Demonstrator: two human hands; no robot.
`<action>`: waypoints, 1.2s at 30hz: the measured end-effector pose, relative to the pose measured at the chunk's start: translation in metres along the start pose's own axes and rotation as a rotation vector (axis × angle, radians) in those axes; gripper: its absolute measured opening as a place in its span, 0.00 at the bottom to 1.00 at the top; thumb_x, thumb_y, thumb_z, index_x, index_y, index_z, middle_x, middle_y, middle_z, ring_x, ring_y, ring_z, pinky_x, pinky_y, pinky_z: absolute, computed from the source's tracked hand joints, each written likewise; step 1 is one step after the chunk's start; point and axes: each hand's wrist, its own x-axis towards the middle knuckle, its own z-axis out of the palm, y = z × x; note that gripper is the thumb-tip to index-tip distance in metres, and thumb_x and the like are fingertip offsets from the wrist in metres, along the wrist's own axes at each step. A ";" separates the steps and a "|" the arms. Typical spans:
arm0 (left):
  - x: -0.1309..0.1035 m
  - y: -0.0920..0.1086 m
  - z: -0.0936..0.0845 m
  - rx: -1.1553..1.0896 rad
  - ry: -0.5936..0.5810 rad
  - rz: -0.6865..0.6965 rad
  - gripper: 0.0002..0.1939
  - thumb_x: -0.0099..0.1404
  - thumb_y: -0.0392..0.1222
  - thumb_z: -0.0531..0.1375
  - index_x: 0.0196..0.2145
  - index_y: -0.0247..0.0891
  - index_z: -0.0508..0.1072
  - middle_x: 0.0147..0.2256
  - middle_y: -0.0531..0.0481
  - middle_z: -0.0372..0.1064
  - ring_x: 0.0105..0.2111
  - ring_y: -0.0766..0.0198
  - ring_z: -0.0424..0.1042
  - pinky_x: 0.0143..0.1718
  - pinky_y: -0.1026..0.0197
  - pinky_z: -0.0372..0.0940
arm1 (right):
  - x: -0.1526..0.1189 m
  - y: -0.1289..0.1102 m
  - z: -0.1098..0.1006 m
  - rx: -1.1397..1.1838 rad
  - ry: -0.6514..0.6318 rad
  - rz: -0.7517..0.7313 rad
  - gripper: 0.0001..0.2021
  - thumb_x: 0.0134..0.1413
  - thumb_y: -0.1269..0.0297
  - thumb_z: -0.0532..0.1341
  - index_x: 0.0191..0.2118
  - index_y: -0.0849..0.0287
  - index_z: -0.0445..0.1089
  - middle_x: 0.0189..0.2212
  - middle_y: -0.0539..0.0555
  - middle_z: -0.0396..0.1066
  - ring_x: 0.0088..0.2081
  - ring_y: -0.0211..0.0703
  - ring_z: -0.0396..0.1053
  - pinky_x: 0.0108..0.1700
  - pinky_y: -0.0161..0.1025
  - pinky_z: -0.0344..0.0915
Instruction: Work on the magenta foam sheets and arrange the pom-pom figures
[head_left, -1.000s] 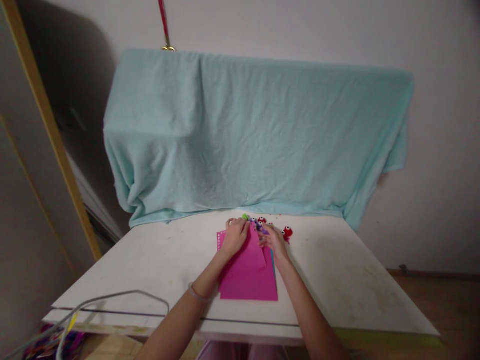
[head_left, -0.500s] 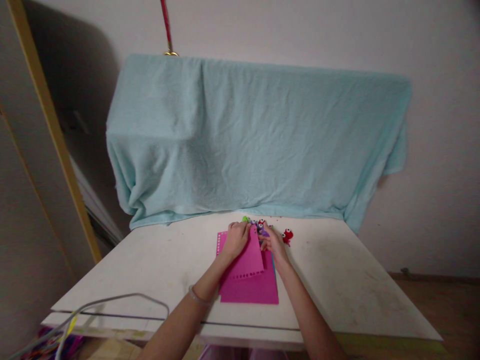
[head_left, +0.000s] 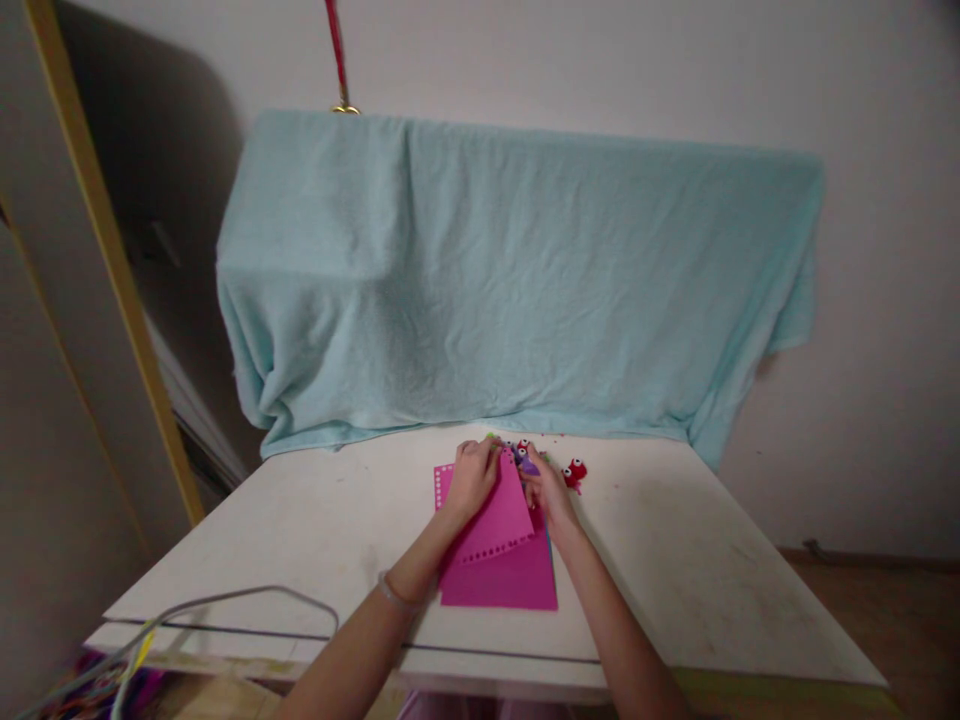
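Note:
My left hand (head_left: pixel 474 478) is closed on the top part of a pink sheet (head_left: pixel 499 525) with a row of small holes along its edges. That sheet is tilted over other pink sheets (head_left: pixel 499 586) lying on the table. At the sheet's right edge is my right hand (head_left: pixel 549 490), its fingers curled; what they grip is hidden. Small figures with round white eyes stand just beyond the hands: a purple one (head_left: pixel 528 465), a red one (head_left: pixel 523 446) and a bit of green (head_left: pixel 492 437). Another red figure (head_left: pixel 576 470) sits right of my right hand.
The white table (head_left: pixel 300 530) has a dark seam near its front edge. A grey cable (head_left: pixel 247 592) loops over its front left. Behind, a light blue cloth (head_left: pixel 525 270) covers something large. Tiny red bits (head_left: pixel 553 435) lie near the cloth.
The held pink sheet has turned slightly, its lower right corner shifting right and up. My right fingers have moved a little along its edge; my left hand stays nearly in place.

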 end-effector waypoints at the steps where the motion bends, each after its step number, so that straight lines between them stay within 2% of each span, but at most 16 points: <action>1: 0.000 -0.001 0.000 0.004 0.008 -0.003 0.12 0.71 0.37 0.46 0.46 0.41 0.67 0.43 0.47 0.72 0.43 0.59 0.69 0.55 0.53 0.55 | 0.001 0.000 -0.001 0.027 -0.016 0.027 0.23 0.53 0.44 0.60 0.36 0.63 0.70 0.26 0.56 0.75 0.09 0.31 0.58 0.10 0.29 0.52; 4: -0.001 -0.002 0.001 0.025 0.043 -0.023 0.14 0.69 0.32 0.46 0.47 0.42 0.66 0.43 0.48 0.73 0.44 0.59 0.69 0.59 0.50 0.50 | 0.002 -0.001 -0.006 0.086 -0.021 0.036 0.22 0.54 0.45 0.59 0.39 0.63 0.69 0.29 0.59 0.77 0.09 0.30 0.57 0.09 0.29 0.50; 7: -0.001 -0.003 0.001 0.046 0.060 -0.051 0.18 0.67 0.29 0.46 0.48 0.43 0.66 0.43 0.48 0.73 0.45 0.59 0.69 0.61 0.47 0.46 | 0.002 -0.003 -0.008 0.112 0.011 0.001 0.22 0.56 0.47 0.59 0.43 0.63 0.68 0.31 0.60 0.78 0.10 0.33 0.62 0.11 0.30 0.56; 11: -0.001 -0.004 0.001 0.040 0.076 -0.046 0.21 0.64 0.26 0.45 0.50 0.42 0.65 0.43 0.48 0.73 0.46 0.60 0.69 0.62 0.47 0.45 | -0.002 -0.006 -0.006 0.147 0.029 0.019 0.23 0.56 0.50 0.61 0.49 0.63 0.66 0.30 0.62 0.78 0.26 0.45 0.77 0.23 0.32 0.70; 15: -0.001 -0.005 0.002 0.027 0.113 -0.068 0.22 0.63 0.26 0.45 0.51 0.42 0.63 0.44 0.47 0.73 0.47 0.60 0.69 0.62 0.48 0.44 | -0.006 -0.007 -0.003 0.146 0.036 0.030 0.24 0.56 0.50 0.61 0.52 0.61 0.63 0.29 0.60 0.77 0.34 0.50 0.78 0.29 0.34 0.73; 21: 0.001 -0.005 0.003 -0.002 0.128 -0.101 0.22 0.64 0.26 0.44 0.51 0.42 0.62 0.40 0.49 0.73 0.45 0.60 0.70 0.62 0.47 0.45 | -0.008 -0.007 -0.003 0.130 0.029 0.039 0.27 0.56 0.49 0.61 0.55 0.61 0.62 0.29 0.59 0.77 0.35 0.50 0.78 0.31 0.34 0.73; 29: 0.001 -0.002 0.001 -0.009 0.105 -0.115 0.23 0.64 0.27 0.44 0.52 0.44 0.62 0.44 0.47 0.73 0.48 0.59 0.68 0.62 0.45 0.45 | -0.006 -0.006 -0.004 0.102 0.046 0.044 0.26 0.58 0.49 0.59 0.56 0.61 0.62 0.28 0.59 0.77 0.34 0.50 0.78 0.30 0.34 0.73; 36: 0.001 -0.003 0.001 -0.021 0.108 -0.096 0.21 0.65 0.27 0.44 0.52 0.43 0.62 0.45 0.48 0.73 0.48 0.61 0.69 0.63 0.48 0.43 | -0.006 -0.007 -0.005 0.108 0.042 0.046 0.26 0.57 0.50 0.61 0.56 0.60 0.62 0.28 0.58 0.77 0.34 0.50 0.78 0.30 0.34 0.73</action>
